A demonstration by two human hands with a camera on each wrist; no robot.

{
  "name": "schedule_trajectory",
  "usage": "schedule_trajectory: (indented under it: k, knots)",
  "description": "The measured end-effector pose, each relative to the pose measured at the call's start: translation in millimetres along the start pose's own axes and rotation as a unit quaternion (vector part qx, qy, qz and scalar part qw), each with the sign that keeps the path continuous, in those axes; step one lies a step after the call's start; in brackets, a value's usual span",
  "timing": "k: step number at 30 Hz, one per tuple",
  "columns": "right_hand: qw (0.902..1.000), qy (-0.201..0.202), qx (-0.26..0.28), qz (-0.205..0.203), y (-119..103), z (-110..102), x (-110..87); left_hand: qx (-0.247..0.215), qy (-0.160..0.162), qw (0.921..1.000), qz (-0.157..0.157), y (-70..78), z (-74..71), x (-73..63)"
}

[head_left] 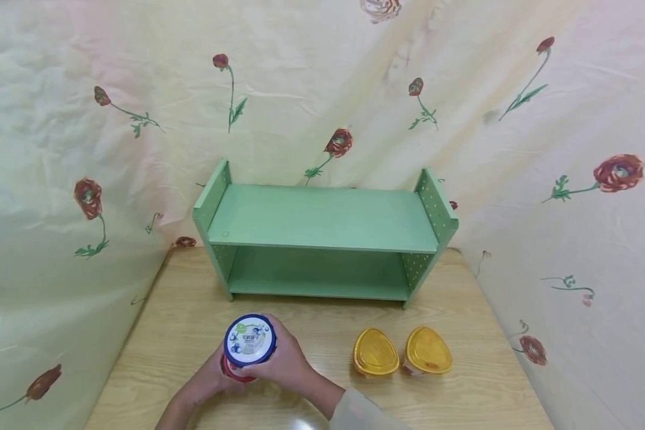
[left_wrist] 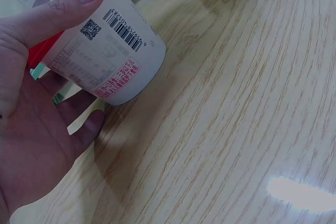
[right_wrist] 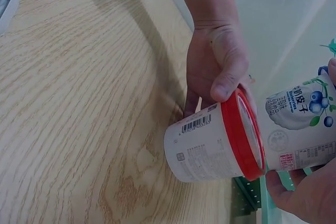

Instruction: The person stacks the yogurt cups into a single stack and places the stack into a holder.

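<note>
My left hand (head_left: 213,375) grips a white paper tub with a red lid (left_wrist: 113,51), thumb along the lid's edge, barcode side showing in the left wrist view. Just over it, my right hand (head_left: 287,360) holds a similar tub with a blue lid (head_left: 249,339), blueberries printed on its side. In the right wrist view the base of the blueberry tub (right_wrist: 302,121) is right at the top of the red lid (right_wrist: 242,135). From the head view, the blue-lidded tub hides most of the red-lidded one.
A green two-tier shelf (head_left: 322,218) stands at the back of the wooden table (head_left: 312,334). Two containers with yellow lids, a left one (head_left: 376,352) and a right one (head_left: 429,350), sit side by side at the right. Flower-patterned cloth (head_left: 279,89) surrounds the table.
</note>
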State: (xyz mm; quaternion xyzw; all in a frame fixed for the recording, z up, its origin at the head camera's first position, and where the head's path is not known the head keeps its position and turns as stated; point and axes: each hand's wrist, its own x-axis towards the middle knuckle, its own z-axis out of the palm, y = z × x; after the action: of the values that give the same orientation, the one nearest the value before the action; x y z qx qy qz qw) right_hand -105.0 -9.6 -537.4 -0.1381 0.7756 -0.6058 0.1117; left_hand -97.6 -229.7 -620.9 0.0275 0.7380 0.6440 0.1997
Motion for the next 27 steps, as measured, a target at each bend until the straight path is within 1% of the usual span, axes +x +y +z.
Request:
schedule_trajectory:
  k: [5, 12, 16, 22, 27]
  knots:
    - [0.9999, -0.006, -0.012, 0.008, 2, 4, 1.5, 0.013, -0.004, 0.9998, 0.015, -1.3, 0.1, -0.1]
    - [0.9999, -0.004, -0.01, 0.005, 2, 7, 3.5, 0.018, -0.013, 0.9989, 0.041, -2.4, -0.7, -0.1]
    - [0.9999, -0.002, -0.016, 0.006, 1, 9, 3.8, 0.021, -0.014, 0.9988, 0.043, -2.3, -0.2, 0.3]
    - [0.9995, -0.006, -0.031, 0.009, 1, 13, 4.1, 0.01, -0.014, 0.999, 0.042, 1.5, 0.1, 1.0]
    - [0.9993, -0.014, -0.036, 0.002, 4, 16, 4.2, 0.02, -0.023, 0.9984, 0.047, 2.1, -0.7, 0.5]
